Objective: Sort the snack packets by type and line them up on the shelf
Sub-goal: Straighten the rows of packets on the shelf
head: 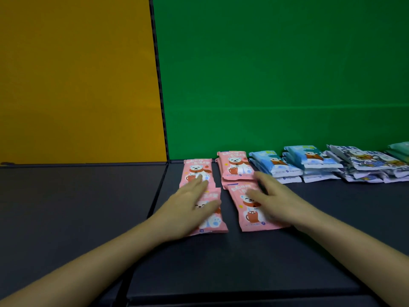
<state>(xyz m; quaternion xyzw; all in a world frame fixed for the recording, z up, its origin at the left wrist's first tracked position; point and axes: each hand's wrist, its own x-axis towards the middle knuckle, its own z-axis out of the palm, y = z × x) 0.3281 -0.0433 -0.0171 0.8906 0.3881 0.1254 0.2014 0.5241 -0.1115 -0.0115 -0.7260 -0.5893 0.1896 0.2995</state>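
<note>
1. Two wall panels back the scene: green panel (276, 74) straight beyond both hands, yellow panel (77, 74) beyond and left of the left hand.
2. Dark shelf (243, 262) under both hands carries all the packets.
3. Sorted stacks run off to the right of the right hand: light blue packets (274, 166), teal-blue packets (309, 160), white-blue packets (363, 162), green packets (400, 149) at frame edge.
4. Pink packets (235, 166) sit in two columns; far ones just beyond the fingertips, near ones under the hands.
5. Left hand (188, 209) open, flat, palm down on near-left pink packet (212, 222), fingertips reaching the far-left one.
6. Right hand (272, 200) open, flat on near-right pink packet (247, 218); nothing gripped.
7. Step, my read: squaring up the pink group, sorting mostly done.
8. Next likely needs sliding the near packets flush with the far ones, edges parallel, overlaps evened out.
</note>
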